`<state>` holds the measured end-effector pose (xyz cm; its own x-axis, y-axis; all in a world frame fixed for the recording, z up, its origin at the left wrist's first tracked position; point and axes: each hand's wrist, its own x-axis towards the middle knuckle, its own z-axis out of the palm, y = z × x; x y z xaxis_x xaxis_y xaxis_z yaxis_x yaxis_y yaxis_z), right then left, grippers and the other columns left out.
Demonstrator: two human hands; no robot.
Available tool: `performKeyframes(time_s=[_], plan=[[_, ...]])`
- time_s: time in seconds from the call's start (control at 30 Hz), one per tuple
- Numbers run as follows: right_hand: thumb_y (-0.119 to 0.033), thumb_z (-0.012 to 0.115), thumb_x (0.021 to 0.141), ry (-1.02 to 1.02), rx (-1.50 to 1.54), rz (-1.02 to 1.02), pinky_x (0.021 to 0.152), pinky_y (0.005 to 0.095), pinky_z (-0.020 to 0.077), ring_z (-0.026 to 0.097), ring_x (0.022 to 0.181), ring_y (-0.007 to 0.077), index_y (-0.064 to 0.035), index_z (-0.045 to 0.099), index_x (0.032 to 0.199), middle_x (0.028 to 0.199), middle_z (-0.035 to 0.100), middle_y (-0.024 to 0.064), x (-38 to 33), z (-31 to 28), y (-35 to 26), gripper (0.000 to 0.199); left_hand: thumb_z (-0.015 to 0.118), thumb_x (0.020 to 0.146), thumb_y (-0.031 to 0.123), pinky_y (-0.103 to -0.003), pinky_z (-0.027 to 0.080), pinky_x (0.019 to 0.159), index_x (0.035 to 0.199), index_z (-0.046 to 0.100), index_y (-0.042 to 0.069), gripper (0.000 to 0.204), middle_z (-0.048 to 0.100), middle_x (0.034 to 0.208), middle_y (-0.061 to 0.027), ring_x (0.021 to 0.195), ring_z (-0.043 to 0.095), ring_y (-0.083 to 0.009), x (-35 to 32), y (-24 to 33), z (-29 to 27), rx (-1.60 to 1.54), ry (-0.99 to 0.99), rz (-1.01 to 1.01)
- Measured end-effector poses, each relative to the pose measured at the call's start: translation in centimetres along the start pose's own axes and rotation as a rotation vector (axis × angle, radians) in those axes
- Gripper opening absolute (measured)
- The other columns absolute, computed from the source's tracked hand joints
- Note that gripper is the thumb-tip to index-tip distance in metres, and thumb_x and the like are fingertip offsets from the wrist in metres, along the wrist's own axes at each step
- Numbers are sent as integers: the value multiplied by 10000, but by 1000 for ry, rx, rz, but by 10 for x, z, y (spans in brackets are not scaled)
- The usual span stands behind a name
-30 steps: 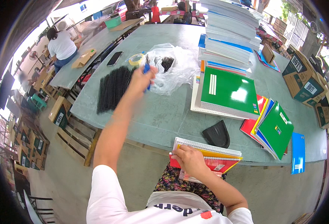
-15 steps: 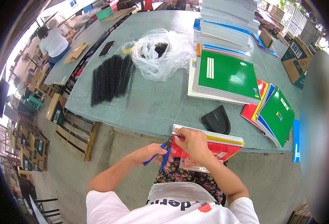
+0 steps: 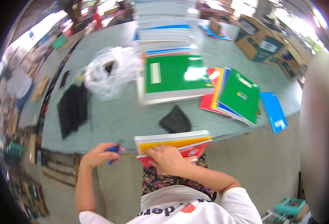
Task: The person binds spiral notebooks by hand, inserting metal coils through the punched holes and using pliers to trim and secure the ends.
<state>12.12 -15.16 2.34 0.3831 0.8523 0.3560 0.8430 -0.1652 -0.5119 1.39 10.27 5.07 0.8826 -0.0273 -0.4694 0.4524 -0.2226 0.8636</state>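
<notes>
In the head view, the left hand (image 3: pixel 99 154) is curled shut around a small blue pen-like object (image 3: pixel 113 150), held at the near edge of the grey-green surface (image 3: pixel 123 115). Just to its right, the right hand (image 3: pixel 167 158) presses down with fingers spread on a stack of spiral notebooks (image 3: pixel 173 143), which rests on the person's lap against the edge of the surface; the stack shows white, yellow and red covers. A dark pouch (image 3: pixel 175 120) lies on the surface just beyond the stack. Farther back sit a big green notebook (image 3: pixel 173 76) on a pile, a fan of coloured notebooks (image 3: pixel 236 96), a crumpled clear plastic bag (image 3: pixel 110 72) and a bundle of black sticks (image 3: pixel 73 109).
</notes>
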Motion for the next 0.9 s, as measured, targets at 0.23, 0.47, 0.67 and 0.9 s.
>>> performKeyframes(time_s=[0.23,0.47,0.67,0.9], plan=[[-144,605,809,177,197,579,667,393,495,633,792,303,-24,573,1023,866,637,177,-60,-114,69,247,590,819,313,-441,405,837,1063,557,-27,420,531,1081,-221,986,507,-364,105,-28,11,1053,788,329],[-121,604,839,1082,710,412,764,268,498,607,880,146,17,491,1167,1019,614,119,-105,-288,158,373,529,870,295,-457,447,800,1069,535,-24,377,542,1054,-245,952,545,-414,115,-62,-74,890,1229,98],[-307,710,755,934,-234,932,893,367,432,549,1054,263,24,450,1206,1173,549,177,-183,-220,287,616,514,881,293,-464,484,694,926,535,-17,314,556,946,-238,833,594,-402,126,-67,-81,993,1216,-103],[-223,718,735,716,-630,482,911,392,405,525,1062,318,-57,523,1138,1151,553,160,-78,-184,195,477,572,831,224,-443,499,673,880,556,-3,233,570,910,-213,800,612,-383,85,-111,-133,1227,1173,-143]])
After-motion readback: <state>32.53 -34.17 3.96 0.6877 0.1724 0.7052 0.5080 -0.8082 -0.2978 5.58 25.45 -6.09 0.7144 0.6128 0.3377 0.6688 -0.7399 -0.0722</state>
